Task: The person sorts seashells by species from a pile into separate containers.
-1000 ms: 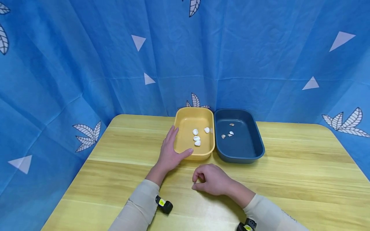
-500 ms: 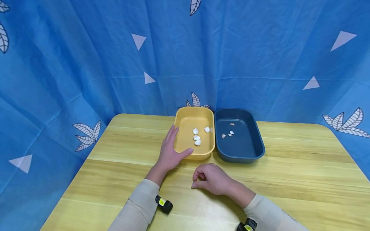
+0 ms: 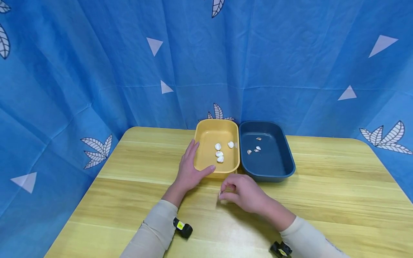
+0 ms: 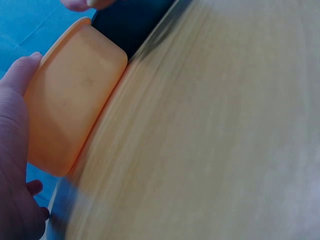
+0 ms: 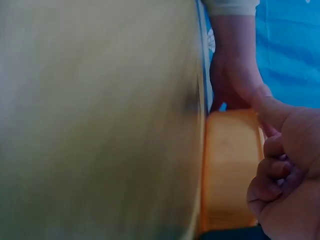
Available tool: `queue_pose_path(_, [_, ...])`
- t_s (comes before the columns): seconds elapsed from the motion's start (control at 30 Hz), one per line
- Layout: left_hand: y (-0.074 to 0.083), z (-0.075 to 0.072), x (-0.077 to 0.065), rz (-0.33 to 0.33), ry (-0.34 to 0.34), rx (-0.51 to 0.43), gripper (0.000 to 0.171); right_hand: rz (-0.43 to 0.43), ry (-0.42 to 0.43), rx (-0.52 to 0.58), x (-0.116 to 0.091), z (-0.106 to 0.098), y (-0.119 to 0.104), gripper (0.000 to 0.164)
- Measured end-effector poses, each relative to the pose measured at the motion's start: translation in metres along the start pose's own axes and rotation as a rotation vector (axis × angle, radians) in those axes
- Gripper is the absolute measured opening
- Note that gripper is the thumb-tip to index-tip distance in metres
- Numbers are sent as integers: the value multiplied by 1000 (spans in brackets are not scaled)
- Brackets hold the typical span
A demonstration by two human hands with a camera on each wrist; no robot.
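My left hand (image 3: 188,174) rests against the near left corner of a yellow tray (image 3: 206,138), fingers spread along its side and thumb at the front rim. Several white seashells (image 3: 220,159) lie inside that tray. Between thumb and forefinger, my right hand (image 3: 246,193) pinches a small pale seashell (image 3: 220,194), mostly covered by the fingertips. This hand is just in front of the yellow tray, over the table. In the right wrist view its other fingers (image 5: 267,185) are curled in.
A dark blue tray (image 3: 271,159) stands right beside the yellow one and holds several smaller shells (image 3: 258,148). Both stand on a wooden table (image 3: 332,179), close to a blue patterned curtain (image 3: 206,53) at the back.
My right hand has risen from the tabletop and moved slightly forward and right, with the small seashell in its pinch. My left hand and both trays have stayed put.
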State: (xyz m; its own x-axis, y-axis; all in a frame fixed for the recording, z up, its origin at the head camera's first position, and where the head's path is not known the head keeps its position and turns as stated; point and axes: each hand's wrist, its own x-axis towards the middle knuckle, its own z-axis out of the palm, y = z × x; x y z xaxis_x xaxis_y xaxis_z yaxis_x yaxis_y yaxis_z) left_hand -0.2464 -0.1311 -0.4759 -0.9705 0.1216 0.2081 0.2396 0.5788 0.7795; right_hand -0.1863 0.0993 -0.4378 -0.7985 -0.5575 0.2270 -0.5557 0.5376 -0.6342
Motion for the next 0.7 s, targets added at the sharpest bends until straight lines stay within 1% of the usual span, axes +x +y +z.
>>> queue_pose_path(0.17, [-1,1,0,12,7,0,103,-9,50,-24,-1,-14,-3,16])
queue_pose_path(0.33, [0,1,0,5,13,-3,103,-27,111,-55,1,-31,-3,15])
queue_pose_path(0.53, [-1,2,0,-14,4,-6,104,-27,183,-116,4,-49,5,15])
queue_pose_path(0.7, [-1,2,0,-16,1,-9,104,-46,276,-179,5,-61,14,18])
